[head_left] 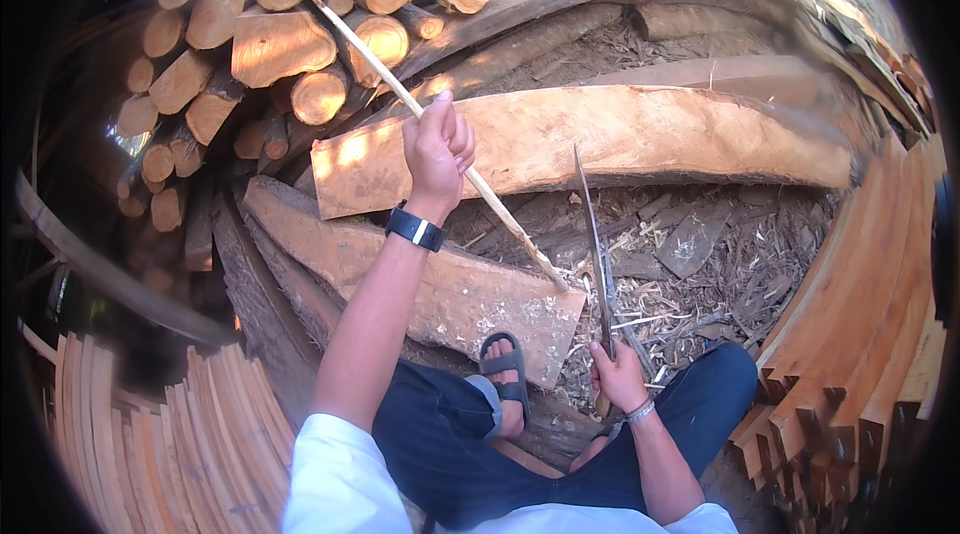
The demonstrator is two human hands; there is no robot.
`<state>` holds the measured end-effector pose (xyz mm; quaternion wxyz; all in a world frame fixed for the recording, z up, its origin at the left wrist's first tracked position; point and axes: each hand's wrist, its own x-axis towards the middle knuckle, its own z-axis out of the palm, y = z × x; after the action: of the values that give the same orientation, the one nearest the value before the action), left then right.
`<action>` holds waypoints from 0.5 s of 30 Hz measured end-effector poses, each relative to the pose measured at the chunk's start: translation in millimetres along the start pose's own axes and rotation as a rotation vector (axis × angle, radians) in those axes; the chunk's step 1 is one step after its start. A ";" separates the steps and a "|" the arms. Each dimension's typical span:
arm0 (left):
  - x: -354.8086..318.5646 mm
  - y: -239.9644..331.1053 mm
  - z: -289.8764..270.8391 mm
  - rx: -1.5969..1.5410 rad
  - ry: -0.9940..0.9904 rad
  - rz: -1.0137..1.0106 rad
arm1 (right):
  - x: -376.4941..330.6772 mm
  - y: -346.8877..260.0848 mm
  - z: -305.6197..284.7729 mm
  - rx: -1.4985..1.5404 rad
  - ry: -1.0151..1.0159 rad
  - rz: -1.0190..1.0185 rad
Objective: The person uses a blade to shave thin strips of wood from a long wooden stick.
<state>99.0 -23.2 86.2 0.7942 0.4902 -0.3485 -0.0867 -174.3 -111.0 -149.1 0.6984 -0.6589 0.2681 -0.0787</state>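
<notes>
My left hand [440, 147] is closed round a long pale wooden stick [498, 209], near its middle. The stick slants from the log pile at the upper left down to a flat plank [420, 294], where its lower end rests or hovers; I cannot tell which. In my right hand [619, 377] is the handle of a machete [592, 234], its long narrow blade pointing up and away, to the right of the stick's lower end and apart from it. Pale shavings [510, 319] lie scattered on the plank's right end.
Cut logs [320, 97] are stacked at the upper left. A broad slab of wood [580, 134] lies across the middle. Sawn boards stand at the right [850, 304] and lower left [180, 434]. Wood chips [740, 284] cover the ground. My sandalled foot [510, 389] is beside the plank.
</notes>
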 end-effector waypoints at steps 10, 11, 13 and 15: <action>-60.3 13.4 -15.2 -0.059 0.038 0.070 | -16.1 -46.2 50.7 -0.424 -0.102 -0.243; -68.1 14.1 -20.8 -0.100 0.064 0.075 | -16.5 -43.2 54.0 -0.401 -0.118 -0.206; -81.7 19.6 -30.0 -0.127 0.031 0.087 | -12.4 -19.3 62.5 -0.336 -0.103 -0.220; -92.3 23.2 -35.5 -0.119 0.031 0.093 | -7.1 -1.7 64.2 -0.320 -0.098 -0.174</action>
<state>48.4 58.2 52.6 0.8303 0.4267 -0.3529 -0.0628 -149.2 -51.5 -146.3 0.5874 -0.7854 0.1848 -0.0628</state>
